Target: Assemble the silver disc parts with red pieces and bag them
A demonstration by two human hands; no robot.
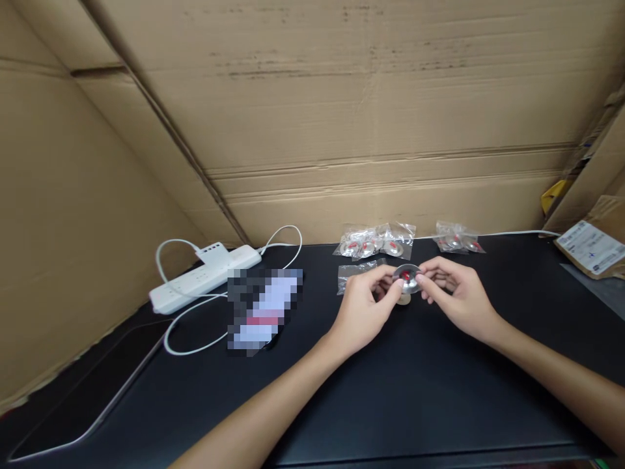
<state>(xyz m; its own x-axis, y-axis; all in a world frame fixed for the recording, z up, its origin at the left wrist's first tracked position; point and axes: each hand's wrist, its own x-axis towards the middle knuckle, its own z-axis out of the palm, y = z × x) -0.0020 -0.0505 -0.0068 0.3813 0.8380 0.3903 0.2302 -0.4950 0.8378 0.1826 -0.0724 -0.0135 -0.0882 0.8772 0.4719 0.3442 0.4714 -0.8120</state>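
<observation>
Between my two hands is a shiny round metal disc [409, 284], slightly dished, with a small red piece at its middle. My left hand [362, 306] pinches its left edge between thumb and fingers. On the opposite edge, my right hand [461, 299] grips it the same way. A small beige round piece [403, 300] shows just below the disc; whether it is attached cannot be made out. Beside my left hand lies a clear plastic bag [347, 277], partly hidden behind the fingers.
Several bagged metal discs with red pieces [367, 247] lie at the back, and more bagged discs [456, 240] sit farther right. A white power strip [195, 286] with looping cables, a blurred-out item [266, 309] and a labelled brown package [593, 247] also rest on the black table [415, 397]. Cardboard walls [366, 117] surround it.
</observation>
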